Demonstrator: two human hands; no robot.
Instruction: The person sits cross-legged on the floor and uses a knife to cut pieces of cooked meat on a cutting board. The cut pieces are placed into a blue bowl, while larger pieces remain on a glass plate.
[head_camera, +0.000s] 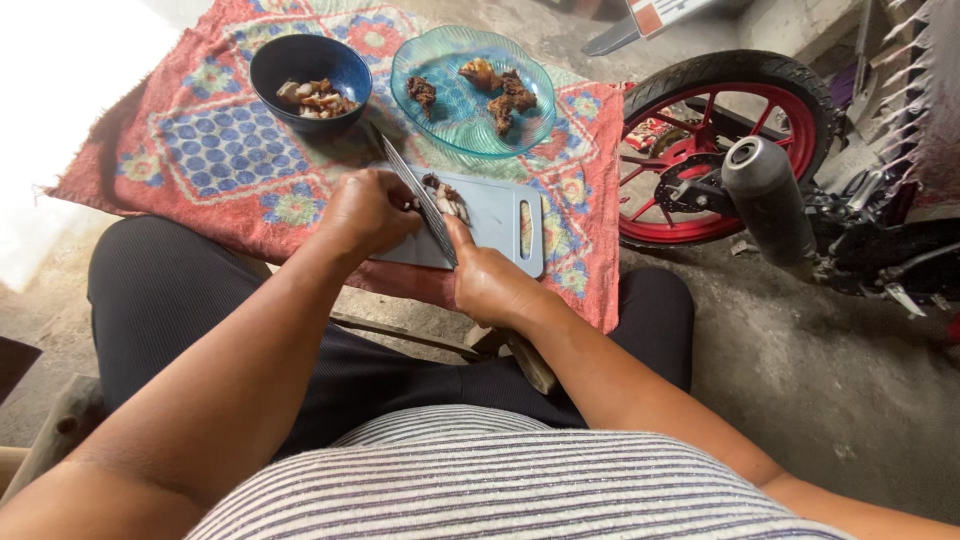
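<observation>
A grey-blue cutting board (500, 215) lies on a red patterned cloth (220, 150). Pieces of cooked meat (443, 195) lie on the board. My right hand (490, 280) grips the handle of a knife (418, 195), whose blade lies across the board beside the meat. Curled on the board's left side, my left hand (365, 210) has its fingers against the meat. Behind the board stand a dark blue bowl (310, 60) with chopped pieces and a clear turquoise glass plate (470, 95) with several brown meat chunks.
A motorcycle's rear wheel with a red rim (720, 140) and its exhaust pipe (765, 195) stand close on the right. The cloth covers a low wooden surface over a concrete floor (830, 380). My legs in dark trousers are below.
</observation>
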